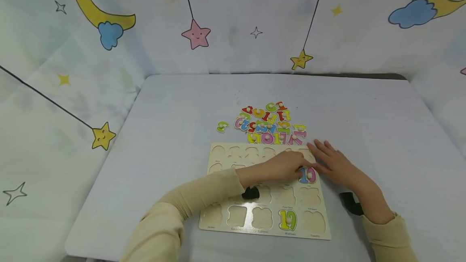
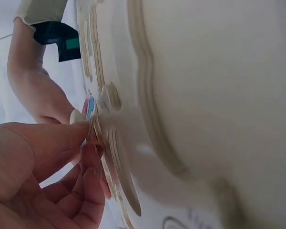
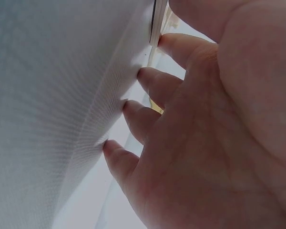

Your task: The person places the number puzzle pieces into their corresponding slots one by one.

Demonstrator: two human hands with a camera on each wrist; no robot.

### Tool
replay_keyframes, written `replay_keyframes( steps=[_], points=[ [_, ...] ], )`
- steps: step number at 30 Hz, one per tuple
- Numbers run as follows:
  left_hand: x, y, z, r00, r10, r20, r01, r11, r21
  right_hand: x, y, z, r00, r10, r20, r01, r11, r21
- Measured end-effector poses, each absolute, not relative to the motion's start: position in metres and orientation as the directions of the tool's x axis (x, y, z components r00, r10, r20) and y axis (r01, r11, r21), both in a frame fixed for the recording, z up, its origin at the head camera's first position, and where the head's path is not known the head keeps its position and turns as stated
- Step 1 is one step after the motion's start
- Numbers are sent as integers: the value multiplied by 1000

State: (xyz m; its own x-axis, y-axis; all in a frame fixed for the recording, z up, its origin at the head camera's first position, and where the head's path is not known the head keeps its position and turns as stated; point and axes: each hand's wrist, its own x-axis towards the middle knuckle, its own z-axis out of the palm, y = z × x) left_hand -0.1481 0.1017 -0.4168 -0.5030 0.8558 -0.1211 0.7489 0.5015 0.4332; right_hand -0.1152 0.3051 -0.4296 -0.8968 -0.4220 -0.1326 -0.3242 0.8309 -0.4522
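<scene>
The wooden number puzzle board (image 1: 267, 235) lies on the table. My left hand (image 1: 285, 165) reaches across it. In the left wrist view its thumb and fingers (image 2: 81, 136) pinch the edge of the number 10 piece (image 1: 308, 175), blue and pink, at its slot in the right-hand column. My right hand (image 1: 338, 167) lies at the board's right edge with its fingers spread. In the right wrist view, fingertips (image 3: 115, 150) press on the tablecloth and the index fingertip touches the board's edge. A yellow and green number 19 piece (image 1: 288, 220) sits in the bottom row.
Several colourful knobbed number pieces (image 1: 269, 126) lie in a pile beyond the board. A green 3 piece (image 1: 222, 126) lies apart to their left. The white tablecloth (image 1: 174, 132) surrounds the board, with a printed curtain (image 1: 233, 47) behind.
</scene>
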Motion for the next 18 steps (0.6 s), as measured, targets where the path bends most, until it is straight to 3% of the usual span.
replay_keyframes(
  steps=[6, 18],
  points=[
    [-141, 106, -417, -513, 851, -112, 800, 522, 296, -115, 306, -431, -896, -429, -120, -336, 828, -448],
    [-132, 104, -410, -488, 869, -85, 848, 494, 192, -115, 306, -432, -899, -421, -121, -328, 830, -450]
  ],
)
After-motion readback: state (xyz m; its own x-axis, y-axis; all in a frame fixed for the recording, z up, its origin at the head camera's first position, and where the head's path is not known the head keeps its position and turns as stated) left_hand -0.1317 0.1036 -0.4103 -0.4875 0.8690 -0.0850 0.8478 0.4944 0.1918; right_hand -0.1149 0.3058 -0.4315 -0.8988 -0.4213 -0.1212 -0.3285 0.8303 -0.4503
